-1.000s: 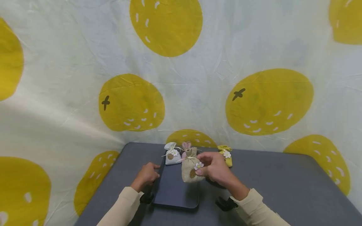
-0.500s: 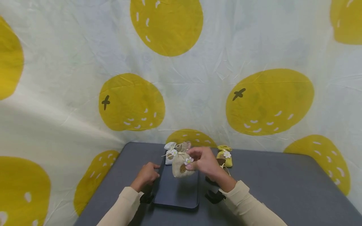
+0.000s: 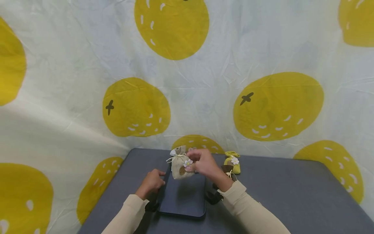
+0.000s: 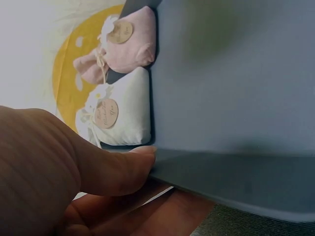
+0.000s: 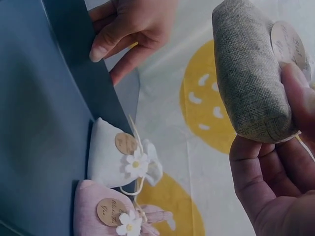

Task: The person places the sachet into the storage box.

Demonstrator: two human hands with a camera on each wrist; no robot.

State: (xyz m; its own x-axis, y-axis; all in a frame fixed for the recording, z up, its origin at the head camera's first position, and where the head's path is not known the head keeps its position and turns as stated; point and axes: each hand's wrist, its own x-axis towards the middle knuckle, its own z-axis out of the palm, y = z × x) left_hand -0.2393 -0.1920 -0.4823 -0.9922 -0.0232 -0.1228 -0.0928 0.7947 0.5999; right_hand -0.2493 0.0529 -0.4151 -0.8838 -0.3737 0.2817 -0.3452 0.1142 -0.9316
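My right hand (image 3: 204,165) pinches a small beige drawstring pouch (image 3: 180,169) with a white flower and a round tag, held above the far part of a dark shallow tray (image 3: 182,204). With thumb and fingers, my left hand (image 3: 152,183) grips the tray's left side wall, the thumb on the inner face in the left wrist view. A white pouch (image 4: 133,108) and a pink pouch (image 4: 135,49) lie side by side at the tray's far end. In the head view the beige pouch and right hand hide most of both.
A yellow pouch (image 3: 232,164) stands on the grey table (image 3: 277,188) right of the tray. In front of it is a brown pouch (image 3: 227,169), partly hidden by my right forearm. A white cloth with yellow fruit shapes (image 3: 277,105) hangs behind the table.
My right hand has carried the beige pouch leftward and slightly farther away, until it overlaps the white pouch in the head view. The left hand stays on the tray wall.
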